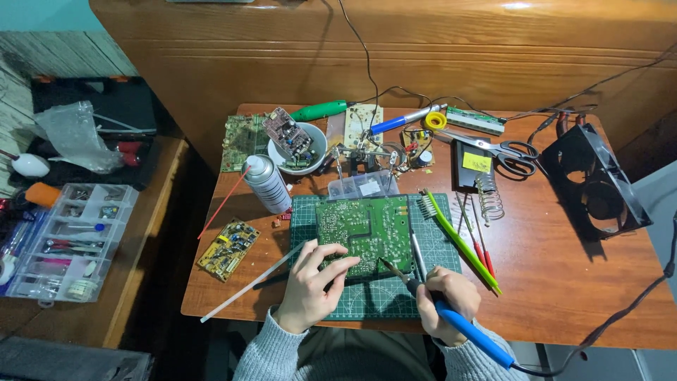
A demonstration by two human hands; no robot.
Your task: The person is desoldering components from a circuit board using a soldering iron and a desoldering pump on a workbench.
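A green circuit board (pixel 365 233) lies solder side up on a green cutting mat (pixel 374 300). My left hand (pixel 315 282) rests on the board's near left corner, fingers curled over its edge, and seems to pinch a thin white strip (pixel 247 289) that runs out to the left. My right hand (pixel 446 296) grips a soldering iron with a blue handle (pixel 472 331). Its metal tip (pixel 389 267) touches the board's near edge.
A spray can (pixel 266 182), a white bowl of parts (pixel 299 149), a small yellow board (pixel 227 248), scissors (pixel 509 152), tweezers and screwdrivers, a coil stand (pixel 489 197) and a black fan (pixel 598 183) crowd the wooden table. A parts organiser (pixel 70 240) sits on the left bench.
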